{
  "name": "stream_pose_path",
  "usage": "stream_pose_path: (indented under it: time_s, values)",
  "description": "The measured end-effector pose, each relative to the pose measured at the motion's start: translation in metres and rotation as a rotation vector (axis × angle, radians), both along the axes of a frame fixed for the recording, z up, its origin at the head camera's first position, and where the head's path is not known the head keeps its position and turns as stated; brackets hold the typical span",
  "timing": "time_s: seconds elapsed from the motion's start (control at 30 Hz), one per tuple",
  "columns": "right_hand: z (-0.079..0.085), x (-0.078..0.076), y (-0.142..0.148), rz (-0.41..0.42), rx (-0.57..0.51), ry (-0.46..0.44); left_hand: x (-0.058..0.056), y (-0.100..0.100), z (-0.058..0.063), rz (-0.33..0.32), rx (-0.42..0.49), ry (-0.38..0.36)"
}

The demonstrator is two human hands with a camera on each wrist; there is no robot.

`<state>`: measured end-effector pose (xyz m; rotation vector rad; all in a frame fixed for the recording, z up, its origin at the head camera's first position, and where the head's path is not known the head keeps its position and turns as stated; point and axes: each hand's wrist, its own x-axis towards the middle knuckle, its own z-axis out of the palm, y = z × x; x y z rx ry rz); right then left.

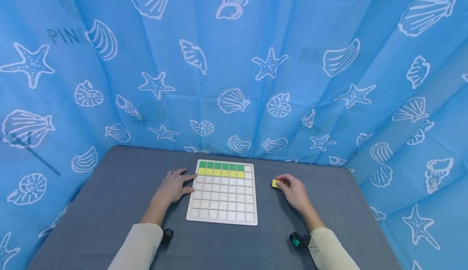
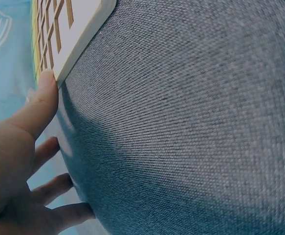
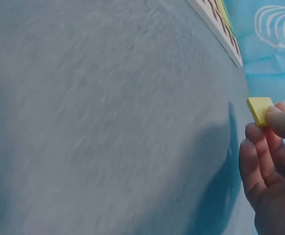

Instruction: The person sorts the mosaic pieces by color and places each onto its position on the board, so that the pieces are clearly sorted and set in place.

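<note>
A white grid board [image 1: 223, 222] lies flat on the grey table. Green tiles [image 1: 217, 165] run along its far row, and yellow tiles [image 1: 217, 172] fill most of the row below; the other cells look white. My left hand [image 1: 173, 187] touches the board's left edge with fingers spread, and in the left wrist view the thumb [image 2: 45, 90] rests at the board's edge. To the right of the board, my right hand [image 1: 293, 191] pinches a square yellow tile [image 3: 259, 110] between thumb and fingers, above the table and apart from the board.
The grey cloth-covered table [image 1: 146, 253] has rounded far corners. A blue curtain [image 1: 248, 79] with white shell and starfish prints hangs behind it and along both sides. Dark straps [image 1: 300, 239] are worn at the wrists.
</note>
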<state>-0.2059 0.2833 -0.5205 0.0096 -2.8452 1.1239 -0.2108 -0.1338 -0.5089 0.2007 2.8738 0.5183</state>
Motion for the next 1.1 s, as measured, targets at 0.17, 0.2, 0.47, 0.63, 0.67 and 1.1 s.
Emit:
stream_pose_path:
  time_s: [0.17,0.2,0.47,0.63,0.67,1.1]
  values:
    - [0.000,-0.009,-0.013,-0.028,-0.023,-0.009,0.000,0.001,0.000,-0.003,-0.010,0.005]
    - [-0.001,-0.011,-0.016,-0.035,-0.031,-0.017,0.000,0.001,0.000,-0.004,-0.009,0.004]
    - [-0.004,-0.022,-0.034,-0.052,-0.079,-0.035,0.000,0.000,0.000,-0.007,-0.001,0.003]
    - [-0.006,-0.026,-0.044,-0.066,-0.093,-0.037,0.000,-0.001,0.001,-0.011,-0.001,0.008]
    - [-0.007,-0.027,-0.046,-0.070,-0.098,-0.040,0.000,-0.001,0.000,-0.011,-0.002,0.009]
    - [-0.008,-0.032,-0.072,-0.018,-0.119,-0.041,0.000,-0.001,0.000,-0.008,0.005,0.001]
